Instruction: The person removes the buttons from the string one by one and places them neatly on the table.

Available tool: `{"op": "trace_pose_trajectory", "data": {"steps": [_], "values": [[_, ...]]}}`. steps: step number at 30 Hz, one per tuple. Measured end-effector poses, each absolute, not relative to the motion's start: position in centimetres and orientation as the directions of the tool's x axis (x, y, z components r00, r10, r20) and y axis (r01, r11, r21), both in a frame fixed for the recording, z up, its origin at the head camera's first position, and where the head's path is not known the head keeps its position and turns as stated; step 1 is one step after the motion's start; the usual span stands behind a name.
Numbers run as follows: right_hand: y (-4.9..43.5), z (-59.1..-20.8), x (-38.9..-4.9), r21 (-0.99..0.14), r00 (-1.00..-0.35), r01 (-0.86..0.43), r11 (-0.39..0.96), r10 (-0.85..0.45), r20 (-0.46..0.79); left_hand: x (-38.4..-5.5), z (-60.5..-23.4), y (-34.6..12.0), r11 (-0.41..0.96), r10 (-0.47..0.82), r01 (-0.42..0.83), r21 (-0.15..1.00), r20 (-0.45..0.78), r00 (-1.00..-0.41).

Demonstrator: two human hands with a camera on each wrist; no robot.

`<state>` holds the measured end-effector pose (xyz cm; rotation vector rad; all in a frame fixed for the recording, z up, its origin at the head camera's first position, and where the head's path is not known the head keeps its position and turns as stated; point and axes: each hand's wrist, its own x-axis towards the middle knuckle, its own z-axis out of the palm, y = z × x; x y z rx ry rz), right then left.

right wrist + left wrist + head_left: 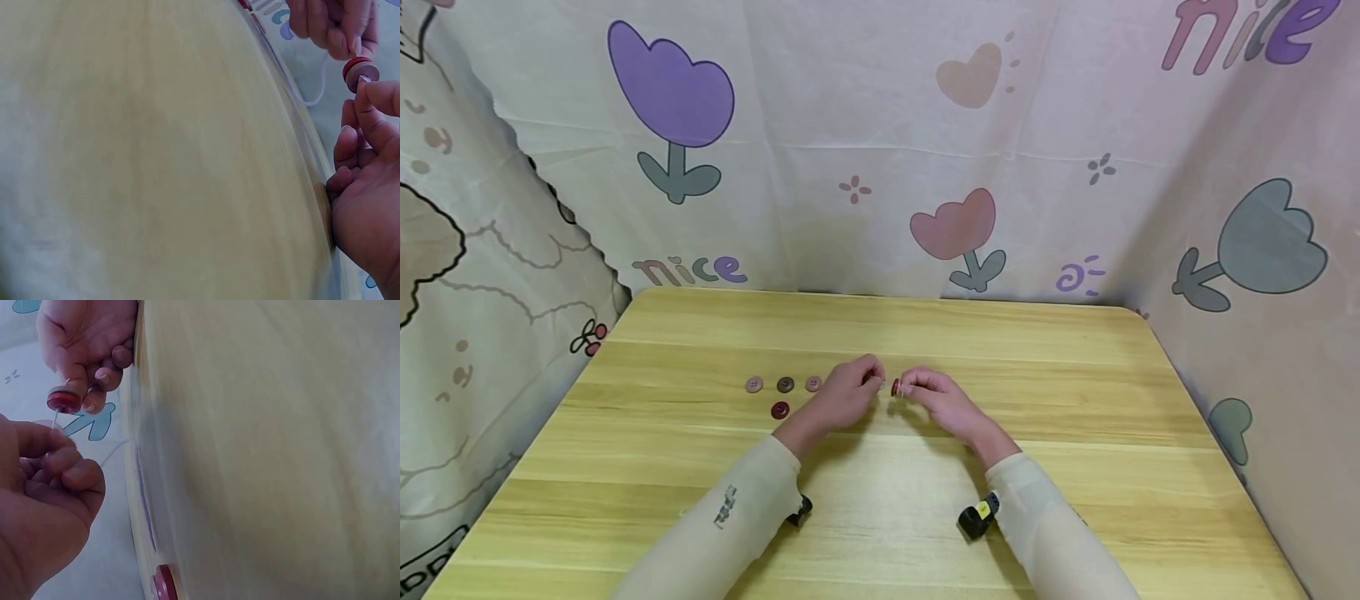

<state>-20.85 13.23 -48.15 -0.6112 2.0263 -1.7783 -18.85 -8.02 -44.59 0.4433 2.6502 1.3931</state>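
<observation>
Over the middle of the table my left hand (846,392) pinches a thin pale cord (55,419) between thumb and fingertips. Facing it, my right hand (943,404) pinches a short white bit of the cord beside a small stack of buttons. A red button (64,400) and a brown button (357,76) sit face to face on the cord, between the two hands. From the left hand a loose length of cord (315,100) hangs down and trails along the table. The left fingers partly hide their grip on the cord.
Left of the hands, a pink button (754,384), a brown button (785,384), another pink button (813,383) and a dark red button (780,410) lie on the wooden table (880,533). A printed cloth (820,100) hangs behind the table and along its sides.
</observation>
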Motion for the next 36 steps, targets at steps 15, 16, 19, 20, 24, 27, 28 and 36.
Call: {"op": "trace_pose_trajectory", "data": {"steps": [15, 16, 19, 20, 24, 27, 28, 36], "values": [[13.1, -45.3, -19.6, -0.992, -0.83, -0.053, 0.117, -0.557, -0.021, -18.5, -44.8, -8.0, 0.516, 0.361, 0.183, 0.837, -0.019, -0.932], [13.1, -45.1, -19.5, -0.991, -0.831, -0.057, 0.119, -0.556, -0.019, -18.5, -44.8, -8.0, 0.523, 0.368, 0.192, 0.83, -0.016, -0.93], [13.1, -45.0, -19.4, -0.991, -0.831, -0.063, 0.117, -0.556, -0.013, -18.6, -45.0, -8.1, 0.538, 0.386, 0.213, 0.816, -0.013, -0.922], [13.1, -45.0, -19.5, -0.991, -0.831, -0.062, 0.115, -0.556, -0.012, -18.6, -45.1, -8.1, 0.541, 0.391, 0.22, 0.812, -0.011, -0.921], [13.2, -45.1, -19.6, -0.991, -0.829, -0.064, 0.116, -0.559, -0.012, -18.7, -45.3, -8.0, 0.567, 0.395, 0.248, 0.785, 0.005, -0.919], [13.2, -45.1, -19.6, -0.991, -0.828, -0.061, 0.123, -0.561, -0.019, -18.8, -45.3, -7.9, 0.589, 0.39, 0.264, 0.764, 0.017, -0.921], [13.2, -45.1, -19.6, -0.99, -0.828, -0.06, 0.125, -0.561, -0.021, -18.8, -45.3, -7.9, 0.595, 0.386, 0.265, 0.759, 0.019, -0.922], [13.1, -45.2, -19.7, -0.991, -0.829, -0.065, 0.121, -0.559, -0.014, -18.7, -44.9, -7.9, 0.604, 0.359, 0.253, 0.756, 0.025, -0.933]]}}
